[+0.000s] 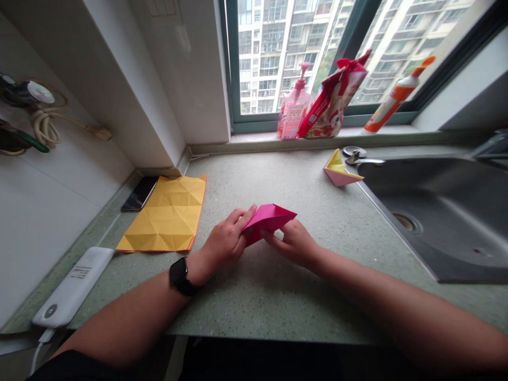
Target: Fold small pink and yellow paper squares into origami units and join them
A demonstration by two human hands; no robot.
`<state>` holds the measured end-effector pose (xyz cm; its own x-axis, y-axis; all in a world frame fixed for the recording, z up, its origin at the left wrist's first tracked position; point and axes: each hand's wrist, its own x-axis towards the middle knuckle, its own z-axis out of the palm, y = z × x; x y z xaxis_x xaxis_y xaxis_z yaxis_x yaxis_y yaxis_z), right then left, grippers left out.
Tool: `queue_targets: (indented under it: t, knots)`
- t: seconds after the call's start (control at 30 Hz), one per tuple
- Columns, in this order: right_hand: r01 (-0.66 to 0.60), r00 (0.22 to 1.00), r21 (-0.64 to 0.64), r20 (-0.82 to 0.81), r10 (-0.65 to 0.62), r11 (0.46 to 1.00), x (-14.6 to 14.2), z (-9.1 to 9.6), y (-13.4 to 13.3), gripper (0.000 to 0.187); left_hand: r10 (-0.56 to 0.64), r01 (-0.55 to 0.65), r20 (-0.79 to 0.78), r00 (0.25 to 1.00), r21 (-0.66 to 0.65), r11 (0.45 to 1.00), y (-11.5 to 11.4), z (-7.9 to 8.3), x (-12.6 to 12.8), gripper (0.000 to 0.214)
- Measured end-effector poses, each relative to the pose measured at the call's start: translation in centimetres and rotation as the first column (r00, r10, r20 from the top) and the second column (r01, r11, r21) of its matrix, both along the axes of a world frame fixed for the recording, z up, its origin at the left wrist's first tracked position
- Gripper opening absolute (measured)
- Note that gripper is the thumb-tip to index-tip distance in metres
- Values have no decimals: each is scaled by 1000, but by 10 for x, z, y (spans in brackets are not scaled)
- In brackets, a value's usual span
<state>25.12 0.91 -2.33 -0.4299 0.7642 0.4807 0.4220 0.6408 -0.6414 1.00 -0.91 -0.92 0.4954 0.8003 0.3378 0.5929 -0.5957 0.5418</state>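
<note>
A folded magenta paper [270, 218] rests on the green speckled counter [278, 296] in front of me. My left hand [226, 241], with a black watch on its wrist, pinches the paper's left edge with closed fingers. My right hand [294, 242] grips the paper's lower right side, fingers curled under it. A creased yellow paper sheet [169, 214] lies flat to the left. A finished yellow and pink paper figure [339, 170] sits further back by the sink.
A steel sink [444, 211] fills the right side. A phone [138, 193] and a white power bank [73, 288] lie at the left. On the window sill stand a pink pump bottle [293, 108], a red bag [335, 98] and an orange-capped bottle [395, 98].
</note>
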Motion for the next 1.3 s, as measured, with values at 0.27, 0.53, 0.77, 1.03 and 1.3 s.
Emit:
queue_targets:
  t: [0.27,0.53,0.77,1.03,1.3]
  knots:
    - [-29,1000,-109,-12,27,994,2,0,4,20,4,-12,80,997,90,996,1,-7,0,82]
    - [-55,998,-111,-48,50,992,2,0,4,19,63,-34,247,967,-123,992,1,-1,3,68]
    - [-211,978,-136,-30,208,968,-3,11,-2,14,152,-26,278,949,-409,912,2,12,8,44]
    - [-237,969,-32,64,239,971,-2,15,-3,24,243,-2,407,880,-510,860,6,15,8,30]
    - [-109,987,-45,112,113,993,-4,7,-5,48,280,-60,390,877,-489,870,4,16,9,25]
